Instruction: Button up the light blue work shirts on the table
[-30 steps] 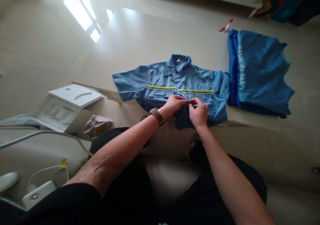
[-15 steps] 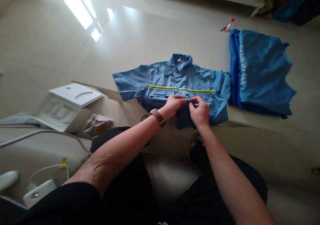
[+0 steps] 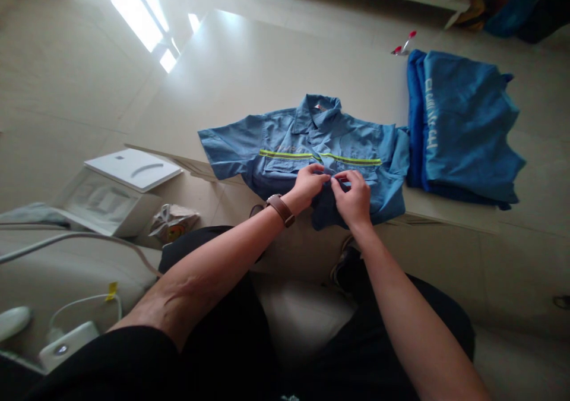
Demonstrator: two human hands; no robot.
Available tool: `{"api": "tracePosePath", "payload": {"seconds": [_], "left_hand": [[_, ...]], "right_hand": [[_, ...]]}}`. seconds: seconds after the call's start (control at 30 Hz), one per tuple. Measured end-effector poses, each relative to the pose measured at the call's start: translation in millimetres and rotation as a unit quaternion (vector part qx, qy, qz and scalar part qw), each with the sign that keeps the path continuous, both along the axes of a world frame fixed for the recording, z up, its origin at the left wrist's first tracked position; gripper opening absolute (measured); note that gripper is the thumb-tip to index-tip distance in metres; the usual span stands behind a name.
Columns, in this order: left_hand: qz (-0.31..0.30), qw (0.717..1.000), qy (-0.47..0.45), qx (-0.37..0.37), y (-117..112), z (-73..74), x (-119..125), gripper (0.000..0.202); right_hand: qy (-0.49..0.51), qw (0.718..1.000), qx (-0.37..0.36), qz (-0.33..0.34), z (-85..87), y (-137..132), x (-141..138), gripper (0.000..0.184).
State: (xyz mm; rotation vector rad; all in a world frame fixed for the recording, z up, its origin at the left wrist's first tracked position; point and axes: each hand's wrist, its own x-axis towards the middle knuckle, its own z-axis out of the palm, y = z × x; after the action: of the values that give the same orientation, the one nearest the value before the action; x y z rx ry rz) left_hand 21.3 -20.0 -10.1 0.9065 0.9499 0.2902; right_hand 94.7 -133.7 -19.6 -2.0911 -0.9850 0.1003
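Observation:
A blue short-sleeved work shirt (image 3: pixel 285 133) lies spread on a pale table (image 3: pixel 276 74), collar away from me, with a yellow-green reflective stripe (image 3: pixel 285 154) across its chest. My left hand (image 3: pixel 307 187), a brown leather watch strap (image 3: pixel 280 210) on its wrist, pinches the shirt's front edge just below the stripe. My right hand (image 3: pixel 354 199) pinches the opposite front edge, close beside it. The fingers hide whatever button or buttonhole lies there.
A folded stack of darker blue work clothing (image 3: pixel 463 122) lies to the right of the shirt, with a small red-tipped item (image 3: pixel 403 46) beyond it. A white box (image 3: pixel 120 193) and a crumpled bag (image 3: pixel 173 223) stand on the floor at left.
My hands have drawn closer together and moved slightly up the shirt. The front edges are now lifted and bunched between them, just under the stripe.

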Motion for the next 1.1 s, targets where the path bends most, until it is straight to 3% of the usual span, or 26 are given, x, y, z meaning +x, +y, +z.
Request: {"api": "tracePosePath", "payload": {"seconds": [0.17,0.37,0.87,1.1], "left_hand": [[-0.021,0.999,-0.015,0.047,1,-2.5,0,0.019],[-0.06,0.995,-0.064,0.04,0,-2.8,-3,0.027],[-0.085,0.989,-0.058,0.103,0,2.3,-5,0.036],[-0.079,0.993,-0.026,0.08,-2,0.3,-4,0.026]], "right_hand": [[-0.001,1.0,0.007,-0.002,3.7,0,0,0.012],[0.03,0.999,0.025,-0.018,1.8,1,2,0.013],[0.215,0.971,0.047,-0.09,-9.3,5,9,0.018],[0.128,0.987,0.065,-0.078,-8.2,3,5,0.017]]}}
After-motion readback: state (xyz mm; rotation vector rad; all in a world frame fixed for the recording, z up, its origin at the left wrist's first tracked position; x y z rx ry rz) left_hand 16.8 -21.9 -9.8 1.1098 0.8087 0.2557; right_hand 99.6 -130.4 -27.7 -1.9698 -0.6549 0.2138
